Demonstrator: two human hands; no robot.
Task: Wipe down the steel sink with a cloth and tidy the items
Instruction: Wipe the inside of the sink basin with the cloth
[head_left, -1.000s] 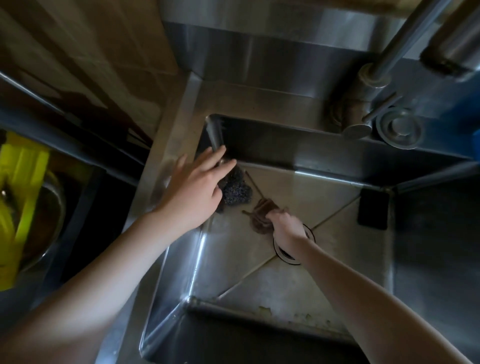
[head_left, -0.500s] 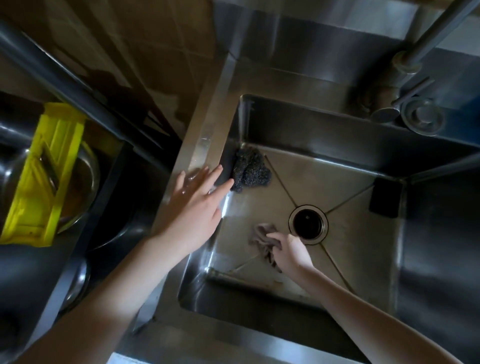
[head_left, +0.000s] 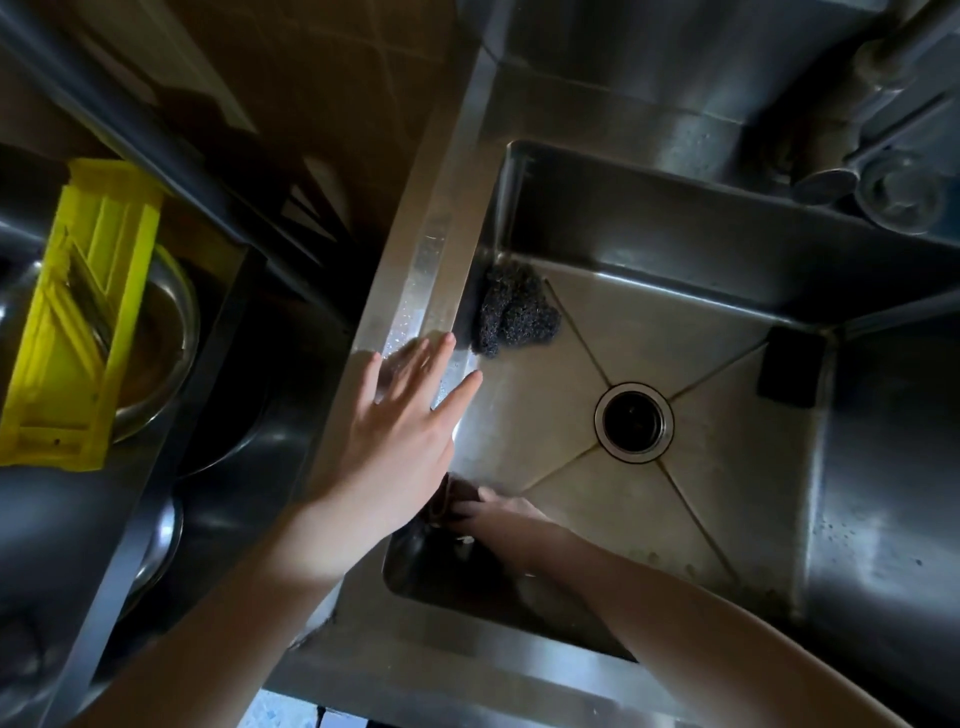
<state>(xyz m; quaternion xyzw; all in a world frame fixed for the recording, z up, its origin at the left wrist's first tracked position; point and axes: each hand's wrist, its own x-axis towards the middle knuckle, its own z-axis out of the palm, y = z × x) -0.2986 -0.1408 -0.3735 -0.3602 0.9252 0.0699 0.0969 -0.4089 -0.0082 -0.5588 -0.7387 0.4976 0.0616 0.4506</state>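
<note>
The steel sink (head_left: 737, 525) fills the middle and right of the head view, with a round drain (head_left: 634, 422) in its floor. My left hand (head_left: 402, 431) lies flat with straight fingers on the sink's left rim (head_left: 415, 291). Down in the near left corner of the basin, my right hand (head_left: 493, 512) grips a brownish cloth (head_left: 440, 506), mostly hidden behind my left hand. A dark steel-wool scourer (head_left: 511, 312) lies in the far left corner.
A black sponge (head_left: 792, 370) leans at the right wall. The tap base (head_left: 826, 179) and a round sink plug (head_left: 901, 195) sit on the back ledge. At left, a yellow slicer (head_left: 78, 312) rests over a metal bowl (head_left: 171, 332).
My right hand has dragged the cloth from near the drain toward the near left corner of the basin. My left hand has slid back along the left rim.
</note>
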